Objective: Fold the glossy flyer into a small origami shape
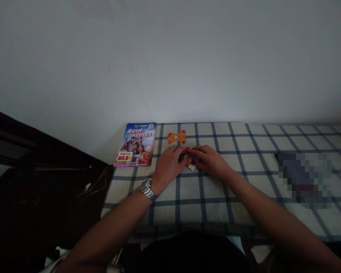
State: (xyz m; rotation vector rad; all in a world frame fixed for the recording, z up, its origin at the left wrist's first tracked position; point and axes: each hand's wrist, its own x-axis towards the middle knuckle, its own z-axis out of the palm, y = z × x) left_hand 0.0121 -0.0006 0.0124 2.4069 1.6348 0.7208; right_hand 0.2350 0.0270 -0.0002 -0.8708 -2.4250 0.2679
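My left hand and my right hand meet over the checked cloth, fingers curled inward. Between their fingertips is a small item with red and dark parts. Its kind is too small and too covered to make out. A scrap with white and orange on it shows just below the fingers; I cannot tell whether it belongs to the same item. Just beyond my left hand lies a flat orange teddy bear cutout. A metal-band watch is on my left wrist.
A colourful printed flyer lies at the cloth's far left corner. To the right rests a dark flat object, blurred by large pixels. A pale wall rises behind the far edge. Dark floor lies off to the left.
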